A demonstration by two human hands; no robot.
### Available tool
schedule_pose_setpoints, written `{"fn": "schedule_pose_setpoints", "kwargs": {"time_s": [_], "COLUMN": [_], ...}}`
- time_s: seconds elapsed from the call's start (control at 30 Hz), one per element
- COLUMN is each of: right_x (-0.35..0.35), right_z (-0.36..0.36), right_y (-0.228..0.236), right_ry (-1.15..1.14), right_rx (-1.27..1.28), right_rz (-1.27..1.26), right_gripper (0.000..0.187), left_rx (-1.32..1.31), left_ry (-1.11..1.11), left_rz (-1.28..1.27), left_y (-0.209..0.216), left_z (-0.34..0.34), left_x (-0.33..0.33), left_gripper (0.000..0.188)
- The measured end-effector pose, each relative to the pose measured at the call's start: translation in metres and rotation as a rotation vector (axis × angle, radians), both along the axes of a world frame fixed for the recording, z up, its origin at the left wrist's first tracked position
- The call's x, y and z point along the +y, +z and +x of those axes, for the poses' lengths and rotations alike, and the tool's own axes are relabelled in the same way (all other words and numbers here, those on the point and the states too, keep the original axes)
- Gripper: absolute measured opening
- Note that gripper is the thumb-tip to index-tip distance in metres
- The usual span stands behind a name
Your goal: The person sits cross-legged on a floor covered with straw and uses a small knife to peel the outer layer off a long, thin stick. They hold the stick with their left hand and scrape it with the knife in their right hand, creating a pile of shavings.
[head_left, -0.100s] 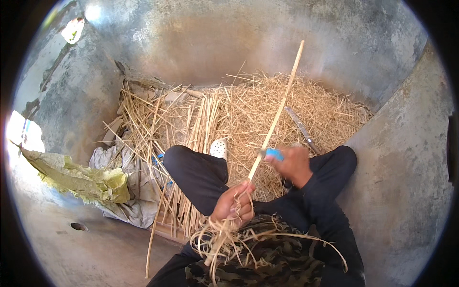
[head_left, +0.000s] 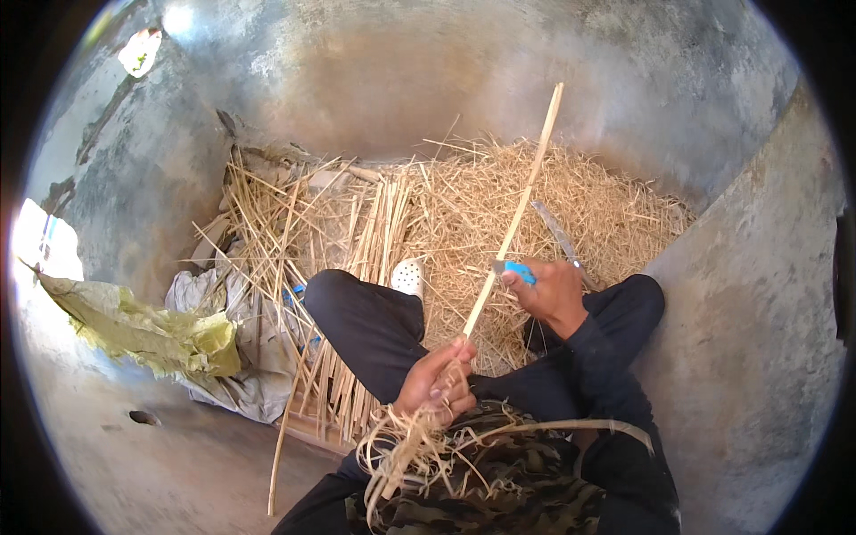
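Note:
My left hand is closed around the lower part of a long, pale bamboo strip, which slants up and away to the right. Curly shavings hang below that fist, and one long ribbon bends across my lap toward the right. In my closed right hand is a small blue-handled knife. Its short blade lies against the strip a little above my left hand; the fingers hide part of the handle.
A heap of shavings covers the floor ahead, with a long-bladed tool lying on it. Bamboo strips are piled to the left, near grey cloth and a yellowish torn sack. Concrete walls enclose the space.
My right hand, blurred before, shows sharply now and sits slightly higher, with the knife still at the strip. The strip's far tip dipped slightly left, and the long shaving ribbon swung upward.

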State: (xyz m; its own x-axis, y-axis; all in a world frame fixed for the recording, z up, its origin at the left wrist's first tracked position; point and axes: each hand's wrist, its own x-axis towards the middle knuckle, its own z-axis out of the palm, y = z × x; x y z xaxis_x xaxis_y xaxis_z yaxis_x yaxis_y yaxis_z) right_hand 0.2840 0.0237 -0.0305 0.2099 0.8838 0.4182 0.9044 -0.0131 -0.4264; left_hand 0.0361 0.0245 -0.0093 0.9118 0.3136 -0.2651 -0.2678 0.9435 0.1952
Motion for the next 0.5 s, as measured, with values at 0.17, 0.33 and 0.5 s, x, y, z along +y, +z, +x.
{"fn": "schedule_pose_setpoints", "kwargs": {"time_s": [0.17, 0.33, 0.5], "right_x": [-0.024, -0.013, 0.003], "right_z": [-0.035, -0.021, -0.001], "right_y": [0.02, -0.001, 0.013], "right_ry": [0.256, 0.132, 0.101], "right_rx": [-0.103, -0.051, -0.091], "right_rz": [-0.007, -0.002, -0.005], "right_gripper": [0.062, 0.059, 0.058], "left_rx": [-0.253, -0.344, -0.345], "left_ry": [-0.05, -0.034, -0.042], "left_rz": [-0.067, -0.142, -0.16], "left_y": [-0.016, -0.018, -0.022], "left_z": [-0.005, -0.002, -0.011], "left_x": [0.004, 0.001, -0.001], "left_gripper": [0.026, 0.026, 0.026]}}
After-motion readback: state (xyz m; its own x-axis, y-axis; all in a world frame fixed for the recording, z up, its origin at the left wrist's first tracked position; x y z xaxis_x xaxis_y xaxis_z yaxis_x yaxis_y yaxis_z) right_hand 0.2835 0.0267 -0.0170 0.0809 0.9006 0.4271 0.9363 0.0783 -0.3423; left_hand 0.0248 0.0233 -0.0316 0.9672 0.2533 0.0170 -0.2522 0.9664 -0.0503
